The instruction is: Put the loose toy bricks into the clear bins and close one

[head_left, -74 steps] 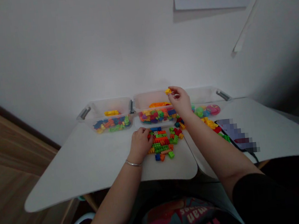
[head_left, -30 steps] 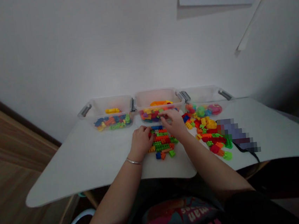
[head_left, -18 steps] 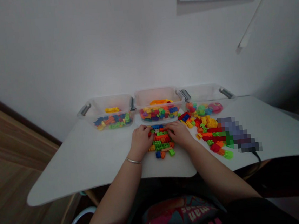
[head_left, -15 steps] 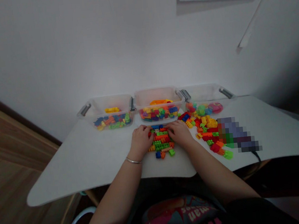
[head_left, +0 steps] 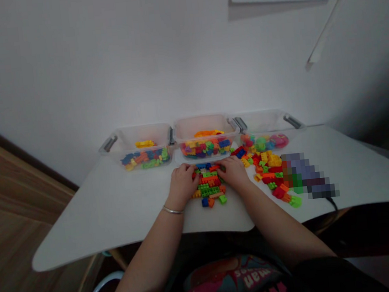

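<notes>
A white table stands against a pale wall. The left hand and right hand lie palm-down, apart, on either side of a heap of interlocking plastic bricks, their fingers curled onto its edges; whether they clamp any brick, I cannot tell. At twelve o'clock from the heap, a clear plastic bin holds mixed bricks with an orange piece behind them. At eleven o'clock, a matching bin holds blue, orange, green and yellow bricks. At one o'clock, a third bin holds round green and pink toys, and a loose spill of bricks lies at two o'clock.
</notes>
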A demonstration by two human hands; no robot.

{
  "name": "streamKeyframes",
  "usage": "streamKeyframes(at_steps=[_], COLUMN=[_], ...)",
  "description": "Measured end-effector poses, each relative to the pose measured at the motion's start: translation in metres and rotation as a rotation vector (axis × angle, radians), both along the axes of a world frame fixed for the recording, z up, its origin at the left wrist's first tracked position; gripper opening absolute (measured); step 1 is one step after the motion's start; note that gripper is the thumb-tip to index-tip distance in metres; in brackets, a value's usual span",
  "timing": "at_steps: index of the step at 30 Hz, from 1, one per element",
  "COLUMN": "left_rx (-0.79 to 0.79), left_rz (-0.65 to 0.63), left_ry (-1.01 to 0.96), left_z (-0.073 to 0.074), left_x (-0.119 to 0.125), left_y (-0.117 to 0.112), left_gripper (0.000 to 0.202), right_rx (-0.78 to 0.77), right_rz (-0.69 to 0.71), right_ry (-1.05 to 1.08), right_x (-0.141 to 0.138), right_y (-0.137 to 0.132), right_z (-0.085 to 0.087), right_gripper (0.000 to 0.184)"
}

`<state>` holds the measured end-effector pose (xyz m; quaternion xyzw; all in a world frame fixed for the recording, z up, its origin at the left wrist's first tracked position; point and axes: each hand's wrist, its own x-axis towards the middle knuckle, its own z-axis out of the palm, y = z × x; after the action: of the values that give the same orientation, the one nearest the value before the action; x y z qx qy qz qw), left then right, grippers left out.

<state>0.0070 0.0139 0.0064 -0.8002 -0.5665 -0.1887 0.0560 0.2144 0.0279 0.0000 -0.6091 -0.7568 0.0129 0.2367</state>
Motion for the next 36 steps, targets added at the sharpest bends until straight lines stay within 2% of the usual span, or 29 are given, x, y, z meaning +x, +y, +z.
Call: streamKeyframes(at_steps=[7,20,23,26,29,33,36], left_rx=[-0.001,0.015,0.094,0.161,0.172,0.167,0.149], left_rz=[-0.005,-0.007,-0.046,-0.143,-0.225,-0.241,-0.221], left_ry=[-0.004,-0.040,-0.071,-0.089,-0.089,-0.137,-0.244], left_z=[0.001,0.004,0.009,0.013,0.014,0.013,0.011], left_x=[0.000,0.000,0.001,0.003,0.006,0.007,0.005], left_y=[0.000,-0.001,-0.003,-0.007,-0.009,-0.008,-0.007], left_gripper=[0.027,0.028,0.034,0.038,0.031,0.022,0.022], right_rx=[-0.018,0.219,0.240,0.275,0.292,0.268,0.273], right_rz=[0.004,-0.060,0.001,0.105,0.179,0.240,0.235], right_ry=[0.033,0.324,0.339,0.310,0.300,0.316,0.340], right_x=[0.001,0.006,0.003,-0.002,-0.007,-0.009,-0.006], right_y=[0.001,0.006,0.002,-0.005,-0.010,-0.012,-0.011], right_z=[-0.001,-0.008,-0.006,-0.003,0.000,0.003,0.002], right_gripper=[0.019,0.017,0.013,0.009,0.008,0.011,0.017])
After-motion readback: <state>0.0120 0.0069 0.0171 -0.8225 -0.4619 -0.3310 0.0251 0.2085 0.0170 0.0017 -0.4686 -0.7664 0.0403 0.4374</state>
